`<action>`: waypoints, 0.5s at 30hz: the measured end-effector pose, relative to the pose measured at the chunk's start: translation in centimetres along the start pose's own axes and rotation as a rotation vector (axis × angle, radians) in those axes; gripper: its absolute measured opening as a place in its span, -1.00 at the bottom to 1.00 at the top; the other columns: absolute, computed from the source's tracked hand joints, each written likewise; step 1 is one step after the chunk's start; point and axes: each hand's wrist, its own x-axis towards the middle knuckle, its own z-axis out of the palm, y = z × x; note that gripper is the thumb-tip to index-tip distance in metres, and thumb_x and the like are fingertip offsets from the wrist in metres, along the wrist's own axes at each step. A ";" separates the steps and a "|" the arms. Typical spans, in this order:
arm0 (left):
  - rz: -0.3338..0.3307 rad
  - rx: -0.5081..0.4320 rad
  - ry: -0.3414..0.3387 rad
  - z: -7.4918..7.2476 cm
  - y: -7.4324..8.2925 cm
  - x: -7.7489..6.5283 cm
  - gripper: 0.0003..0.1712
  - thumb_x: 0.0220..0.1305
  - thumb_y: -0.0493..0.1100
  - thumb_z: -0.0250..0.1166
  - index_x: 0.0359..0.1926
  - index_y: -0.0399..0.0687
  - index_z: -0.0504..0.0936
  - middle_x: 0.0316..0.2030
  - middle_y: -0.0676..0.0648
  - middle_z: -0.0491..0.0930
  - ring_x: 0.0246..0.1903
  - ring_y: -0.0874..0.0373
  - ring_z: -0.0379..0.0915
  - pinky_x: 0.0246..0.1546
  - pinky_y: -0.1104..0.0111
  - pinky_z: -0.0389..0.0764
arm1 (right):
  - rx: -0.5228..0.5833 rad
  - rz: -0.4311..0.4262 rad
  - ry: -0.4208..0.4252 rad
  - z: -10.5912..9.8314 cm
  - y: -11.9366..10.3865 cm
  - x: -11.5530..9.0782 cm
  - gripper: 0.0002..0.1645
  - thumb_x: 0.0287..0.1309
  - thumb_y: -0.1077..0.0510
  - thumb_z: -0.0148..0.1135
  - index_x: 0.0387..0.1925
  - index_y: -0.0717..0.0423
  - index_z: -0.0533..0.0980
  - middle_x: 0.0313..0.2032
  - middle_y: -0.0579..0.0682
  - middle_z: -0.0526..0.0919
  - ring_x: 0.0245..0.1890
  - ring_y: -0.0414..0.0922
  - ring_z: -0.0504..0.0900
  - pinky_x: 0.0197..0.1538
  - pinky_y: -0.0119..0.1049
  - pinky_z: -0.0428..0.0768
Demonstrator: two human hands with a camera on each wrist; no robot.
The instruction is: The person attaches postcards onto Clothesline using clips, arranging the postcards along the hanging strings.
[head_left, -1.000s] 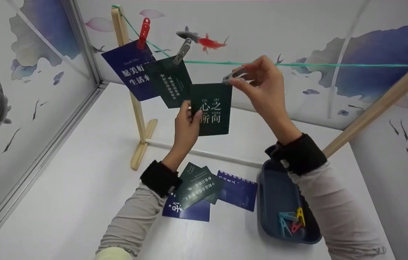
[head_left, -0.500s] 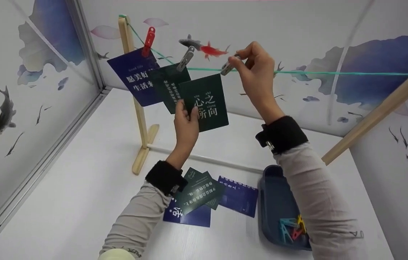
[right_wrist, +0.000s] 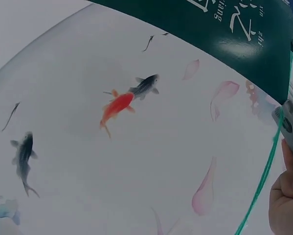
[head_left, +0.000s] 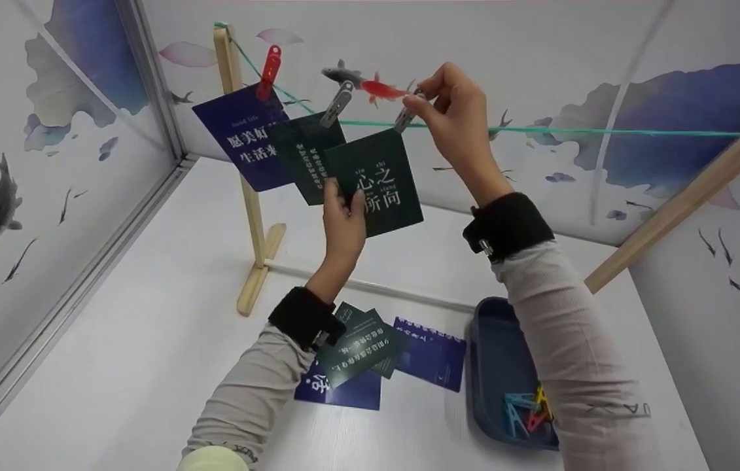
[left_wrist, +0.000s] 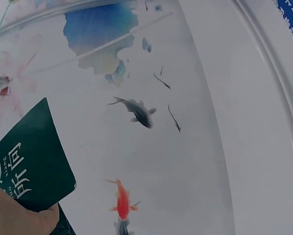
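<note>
My left hand (head_left: 345, 219) pinches a dark green card (head_left: 379, 180) with white characters by its left edge; in the left wrist view the thumb lies over the card (left_wrist: 36, 156). My right hand (head_left: 458, 121) pinches a grey clothespin (head_left: 405, 116) at the card's top right corner, on the green string (head_left: 579, 131). In the right wrist view the clothespin (right_wrist: 290, 125) meets the string and the card's corner. To the left, a second green card (head_left: 307, 154) hangs from a grey clothespin (head_left: 338, 103), and a blue card (head_left: 239, 140) from a red clothespin (head_left: 269, 72).
A wooden stand (head_left: 253, 226) carries the string on the left, with a slanted wooden post (head_left: 684, 212) on the right. Several green and blue cards (head_left: 432, 356) lie on the white table (head_left: 147, 340). A dark blue bin (head_left: 491, 366) holds several coloured clothespins (head_left: 523, 412), partly behind the right sleeve.
My right hand has moved left and up, bringing the clothespin from beside the card onto its corner at the string. The left hand has raised and tilted the card.
</note>
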 end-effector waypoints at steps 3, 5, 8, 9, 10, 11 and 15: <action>-0.020 -0.019 -0.011 0.1 0.1 0.1 -0.66 0.42 -0.31 -0.04 0.17 -0.24 0.19 -0.02 -0.27 0.42 -0.01 -0.05 0.46 -0.07 0.24 0.54 | 0.017 0.027 -0.020 0.1 0.1 0.1 -0.86 0.17 0.24 0.24 -0.35 0.27 0.47 -0.52 -0.32 0.46 -0.64 -0.34 0.20 -0.49 -0.48 0.22; -0.025 -0.036 -0.012 0.2 0.1 0.1 -0.66 0.42 -0.31 -0.04 0.16 -0.25 0.19 -0.02 -0.28 0.43 0.00 -0.06 0.47 -0.06 0.24 0.54 | 0.026 0.050 -0.041 0.1 0.1 0.1 -0.86 0.17 0.24 0.23 -0.34 0.26 0.47 -0.51 -0.28 0.52 -0.63 -0.33 0.22 -0.48 -0.48 0.23; -0.023 -0.063 -0.012 0.3 0.3 0.2 -0.68 0.42 -0.31 -0.04 0.14 -0.27 0.21 -0.03 -0.30 0.44 -0.01 -0.07 0.48 -0.08 0.25 0.54 | 0.017 0.075 -0.068 0.2 0.1 0.0 -0.84 0.19 0.23 0.22 -0.29 0.28 0.47 -0.47 -0.16 0.60 -0.63 -0.32 0.23 -0.46 -0.47 0.26; -0.021 -0.069 -0.010 0.4 0.3 0.2 -0.69 0.41 -0.32 -0.03 0.13 -0.27 0.21 -0.04 -0.30 0.44 -0.02 -0.07 0.48 -0.09 0.26 0.54 | 0.010 0.087 -0.077 0.3 0.0 0.0 -0.82 0.19 0.22 0.22 -0.26 0.29 0.47 -0.45 -0.12 0.61 -0.63 -0.31 0.24 -0.46 -0.47 0.27; -0.017 -0.072 -0.008 0.4 0.3 0.2 -0.70 0.41 -0.32 -0.03 0.11 -0.28 0.22 -0.05 -0.30 0.44 -0.04 -0.08 0.48 -0.11 0.27 0.54 | 0.002 0.096 -0.084 0.3 0.0 -0.1 -0.81 0.20 0.21 0.21 -0.25 0.29 0.47 -0.43 -0.07 0.63 -0.62 -0.31 0.25 -0.45 -0.47 0.27; -0.017 -0.074 -0.005 0.4 0.3 0.2 -0.70 0.41 -0.33 -0.03 0.11 -0.28 0.23 -0.06 -0.30 0.44 -0.05 -0.07 0.48 -0.12 0.28 0.54 | -0.006 0.105 -0.089 0.3 -0.1 -0.1 -0.79 0.20 0.20 0.21 -0.22 0.30 0.47 -0.41 -0.04 0.64 -0.62 -0.30 0.25 -0.44 -0.47 0.28; -0.017 -0.077 0.007 0.4 0.4 0.4 -0.70 0.40 -0.34 -0.01 0.10 -0.30 0.25 -0.07 -0.31 0.46 -0.06 -0.07 0.49 -0.13 0.31 0.53 | -0.036 0.146 -0.120 0.5 -0.4 -0.2 -0.73 0.23 0.15 0.19 -0.14 0.27 0.46 -0.34 -0.01 0.61 -0.57 -0.27 0.28 -0.40 -0.49 0.31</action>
